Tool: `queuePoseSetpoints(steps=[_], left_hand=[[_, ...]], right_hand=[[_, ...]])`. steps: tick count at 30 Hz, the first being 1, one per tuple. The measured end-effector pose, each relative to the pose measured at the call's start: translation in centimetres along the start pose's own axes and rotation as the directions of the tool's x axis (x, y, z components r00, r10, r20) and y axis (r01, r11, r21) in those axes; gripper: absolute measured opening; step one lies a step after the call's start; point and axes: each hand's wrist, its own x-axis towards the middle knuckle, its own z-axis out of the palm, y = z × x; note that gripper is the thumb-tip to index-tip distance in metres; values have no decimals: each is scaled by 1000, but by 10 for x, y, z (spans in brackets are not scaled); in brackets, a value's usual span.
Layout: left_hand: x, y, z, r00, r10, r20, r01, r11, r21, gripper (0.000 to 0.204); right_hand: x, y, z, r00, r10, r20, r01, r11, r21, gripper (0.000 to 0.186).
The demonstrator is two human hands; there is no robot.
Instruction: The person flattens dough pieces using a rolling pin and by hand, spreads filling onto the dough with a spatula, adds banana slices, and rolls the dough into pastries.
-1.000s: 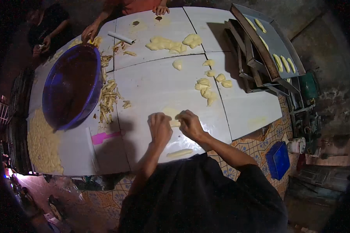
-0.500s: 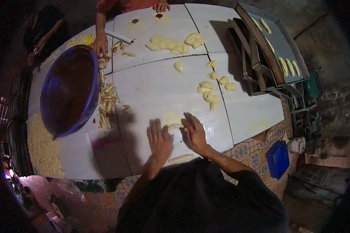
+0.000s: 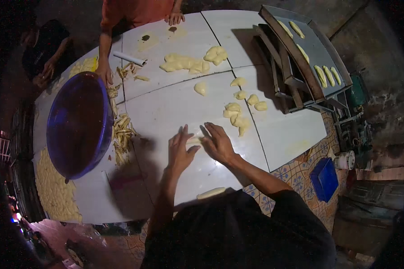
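Note:
A short pale-yellow dough roll point(image 3: 194, 141) lies on the white tabletop in front of me, between my two hands. My left hand point(image 3: 180, 151) has its thumb and fingers about the left end of the roll. At the other end, my right hand point(image 3: 219, 145) holds the roll with its fingers reaching forward; its palm hides part of the dough. Nearer my body, by the table edge, a finished-looking dough log point(image 3: 211, 193) rests by itself. Beyond my right hand sit several small dough lumps point(image 3: 236, 117), with a single round lump point(image 3: 200, 88) farther off.
A large blue basin point(image 3: 108, 134) stands at left beside cut banana-like strips point(image 3: 121, 130) and many small dough pieces point(image 3: 54, 188). Stacked metal trays point(image 3: 316, 49) holding dough logs are at the right. Across the table, a person in orange point(image 3: 137, 13) works near dough masses point(image 3: 184, 63).
My hands have gone from lying flat by the dough to closing about its two ends, and the roll looks thicker. The co-worker's arm shifted to the basin's rim. My view moved slightly.

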Motion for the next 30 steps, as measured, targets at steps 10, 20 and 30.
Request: queuePoseSetpoints(steps=[10, 20, 30], left_hand=[[-124, 77, -19, 977, -133, 167, 165, 968, -191, 50], [-178, 93, -9, 970, -211, 117, 220, 973, -69, 45], [-182, 71, 21, 759, -644, 90, 496, 484, -721, 53]], right_hand=[[-88, -33, -61, 782, -102, 615, -80, 962, 262, 42], [-161, -33, -61, 823, 0, 569, -51, 996, 73, 63], [-135, -34, 14, 792, -332, 512, 257, 943, 213, 52]])
